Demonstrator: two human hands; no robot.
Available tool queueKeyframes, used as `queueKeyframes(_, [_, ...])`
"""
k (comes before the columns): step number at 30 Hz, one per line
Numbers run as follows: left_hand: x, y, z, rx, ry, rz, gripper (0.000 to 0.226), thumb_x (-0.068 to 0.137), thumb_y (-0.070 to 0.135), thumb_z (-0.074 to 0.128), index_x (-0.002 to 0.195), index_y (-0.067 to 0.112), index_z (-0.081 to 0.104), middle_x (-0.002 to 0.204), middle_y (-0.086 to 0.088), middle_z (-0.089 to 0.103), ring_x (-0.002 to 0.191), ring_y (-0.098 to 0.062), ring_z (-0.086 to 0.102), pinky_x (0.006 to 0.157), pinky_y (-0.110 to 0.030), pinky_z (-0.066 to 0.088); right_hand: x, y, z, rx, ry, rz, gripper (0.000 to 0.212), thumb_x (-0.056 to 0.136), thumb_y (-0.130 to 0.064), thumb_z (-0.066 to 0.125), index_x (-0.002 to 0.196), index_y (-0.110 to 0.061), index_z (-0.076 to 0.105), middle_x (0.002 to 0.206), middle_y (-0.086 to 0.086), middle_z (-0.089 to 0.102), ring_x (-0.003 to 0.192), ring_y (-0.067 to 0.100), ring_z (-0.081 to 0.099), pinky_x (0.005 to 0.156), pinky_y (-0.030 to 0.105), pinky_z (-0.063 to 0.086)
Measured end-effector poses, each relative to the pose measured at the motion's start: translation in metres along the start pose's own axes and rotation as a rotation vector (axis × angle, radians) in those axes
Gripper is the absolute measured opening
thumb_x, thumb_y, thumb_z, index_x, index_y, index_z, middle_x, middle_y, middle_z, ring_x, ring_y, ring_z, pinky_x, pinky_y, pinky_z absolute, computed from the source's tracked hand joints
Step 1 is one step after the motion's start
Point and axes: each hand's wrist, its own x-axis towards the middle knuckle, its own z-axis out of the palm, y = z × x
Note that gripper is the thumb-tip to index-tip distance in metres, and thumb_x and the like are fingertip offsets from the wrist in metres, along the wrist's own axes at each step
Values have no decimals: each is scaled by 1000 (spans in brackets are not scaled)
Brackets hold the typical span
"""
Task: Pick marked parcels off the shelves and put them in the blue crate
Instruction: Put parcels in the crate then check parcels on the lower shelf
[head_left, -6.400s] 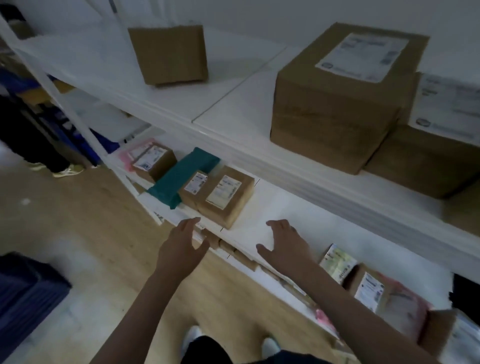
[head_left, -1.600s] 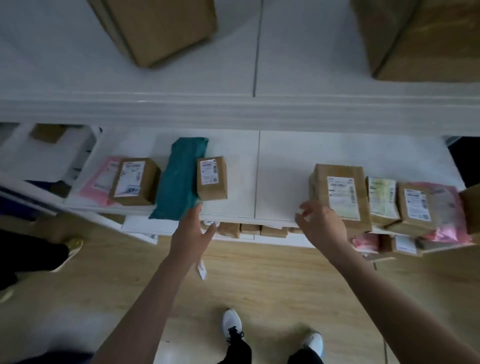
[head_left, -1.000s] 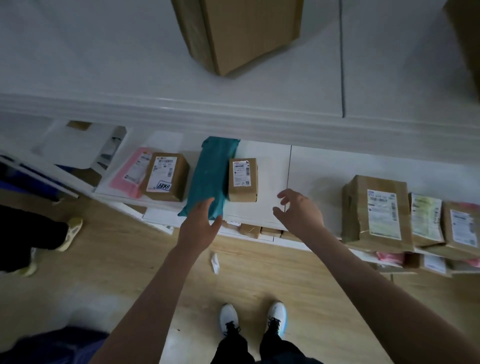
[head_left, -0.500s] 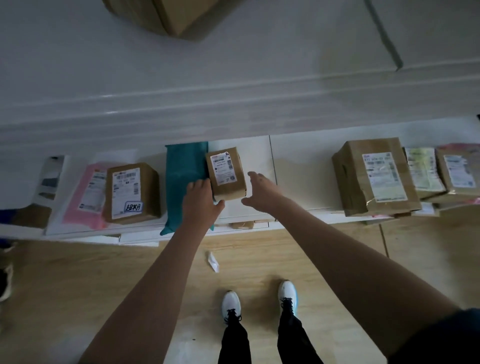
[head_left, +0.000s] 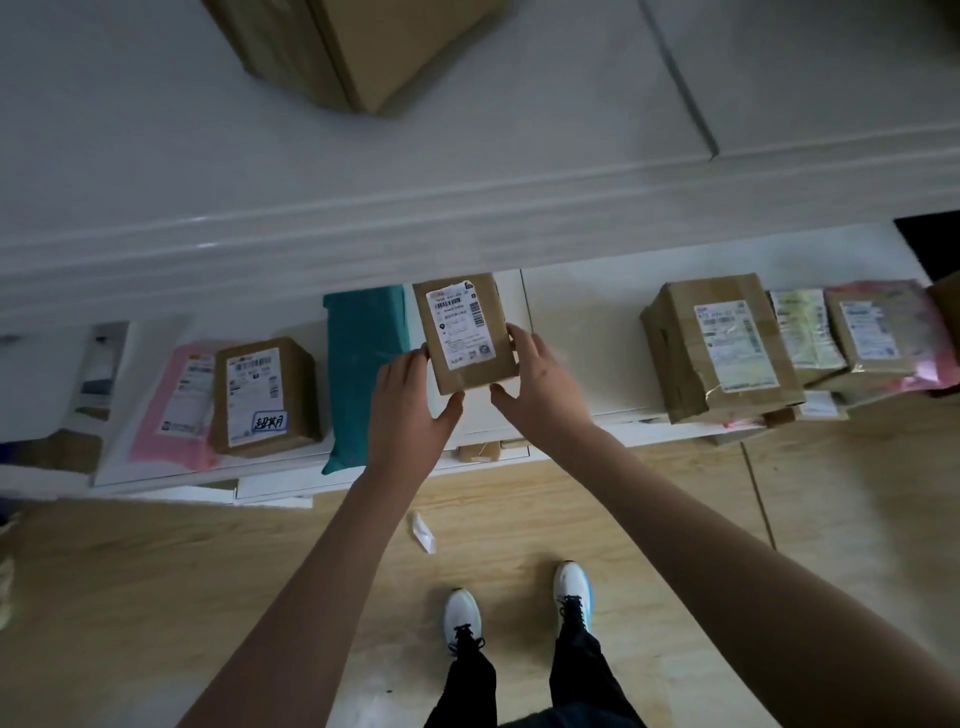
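A small brown cardboard parcel (head_left: 470, 332) with a white label is held between both hands above the front of the middle shelf (head_left: 576, 332). My left hand (head_left: 410, 400) grips its left side and lower edge. My right hand (head_left: 535, 384) grips its right side, thumb under the near corner. A brown box with a blue-outlined handwritten mark (head_left: 265, 397) stands to the left on the same shelf. The blue crate is out of view.
A teal mailer bag (head_left: 358, 374) lies beside the held parcel, a pink mailer (head_left: 179, 402) further left. Right of it stand a taped brown box (head_left: 719, 345) and several more parcels (head_left: 872, 332). A large carton (head_left: 353, 47) sits on the upper shelf. Paper scrap (head_left: 422, 532) lies on the wooden floor.
Both hands closed in on the small brown parcel and took hold of it from either side; it now sits lifted and nearer to me than half a second ago.
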Motion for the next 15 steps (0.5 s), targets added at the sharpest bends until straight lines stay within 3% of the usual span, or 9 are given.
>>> queueKeyframes(8, [4, 26, -22, 5, 29, 71, 58, 90, 39, 73, 135, 12, 51, 133, -6, 59, 123, -24, 52, 103, -33, 46, -16, -9, -36, -61, 50, -32, 74, 89, -28, 69, 149, -17, 28, 141, 4, 46, 113, 23, 60, 72, 28, 48])
queueKeyframes(15, [-1, 8, 11, -57, -65, 1, 52, 92, 37, 71, 134, 15, 52, 129, -2, 59, 123, -20, 48, 102, -32, 45, -10, 11, -17, -20, -39, 13, 74, 86, -31, 72, 147, -18, 32, 138, 4, 50, 112, 23, 62, 81, 36, 56])
